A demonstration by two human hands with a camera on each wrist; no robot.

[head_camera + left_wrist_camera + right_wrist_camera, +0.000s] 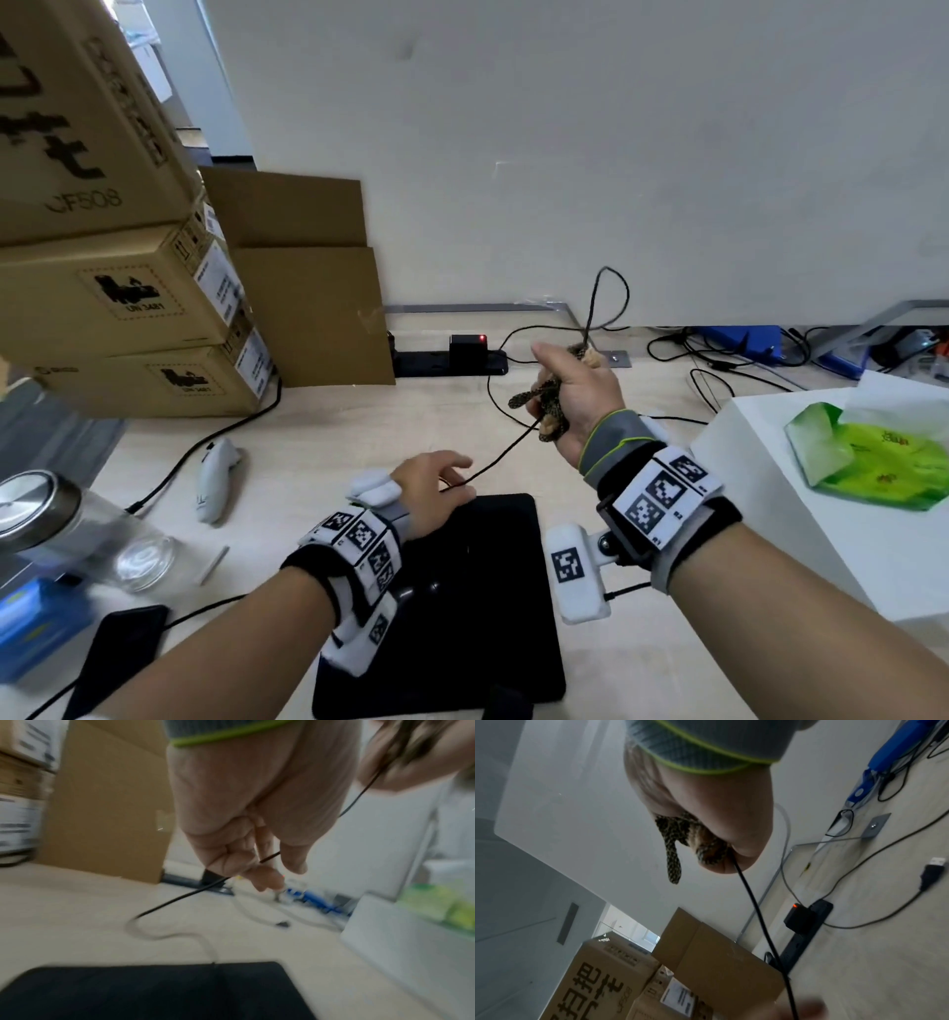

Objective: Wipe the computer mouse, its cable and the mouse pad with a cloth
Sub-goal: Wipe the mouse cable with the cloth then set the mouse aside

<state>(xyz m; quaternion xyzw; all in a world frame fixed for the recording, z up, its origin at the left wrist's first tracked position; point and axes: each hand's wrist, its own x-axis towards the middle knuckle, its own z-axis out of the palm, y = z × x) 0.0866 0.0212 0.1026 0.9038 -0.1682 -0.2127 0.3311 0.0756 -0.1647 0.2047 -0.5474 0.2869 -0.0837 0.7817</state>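
Black mouse pad (462,591) at the counter's (328,426) near edge; left hand (429,491) pinches the cable (506,449) above its far edge, right hand (575,398) grips cloth (534,395) around the cable, raised over open counter.

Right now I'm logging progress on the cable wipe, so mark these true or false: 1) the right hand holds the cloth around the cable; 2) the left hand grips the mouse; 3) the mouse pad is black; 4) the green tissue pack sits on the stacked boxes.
1) True: the right hand grips the patterned cloth closed around the cable.
2) False: the left hand pinches the cable at the far edge of the mouse pad; no mouse is clearly seen.
3) True.
4) False: the tissue pack lies on the white box at the right, away from the cardboard boxes.
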